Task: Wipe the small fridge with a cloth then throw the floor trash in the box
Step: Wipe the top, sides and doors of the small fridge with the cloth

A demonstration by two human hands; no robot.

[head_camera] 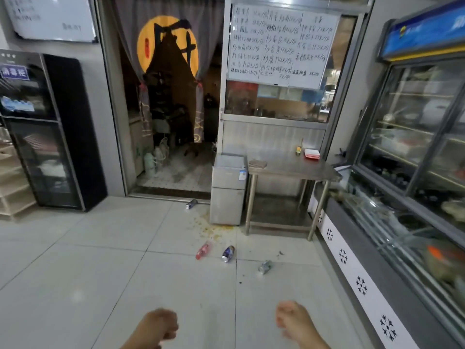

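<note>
I'm seeing the cloth (257,163) lying on the counter (297,170) far ahead, slightly right, nearer my R hand (293,319); both hands loosely curled, holding nothing; L hand (157,323).

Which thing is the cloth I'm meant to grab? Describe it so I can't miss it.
Find the steel table against the back wall, right of the small fridge. The cloth lies folded at the tabletop's left end, nearest the fridge. It is brownish and soft, unlike the bottle and red-and-white stack farther right.

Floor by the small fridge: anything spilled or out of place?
Yes. A yellowish spill spreads over the tiles at the small fridge base. A pink bottle and three cans lie tipped on the floor.
</note>
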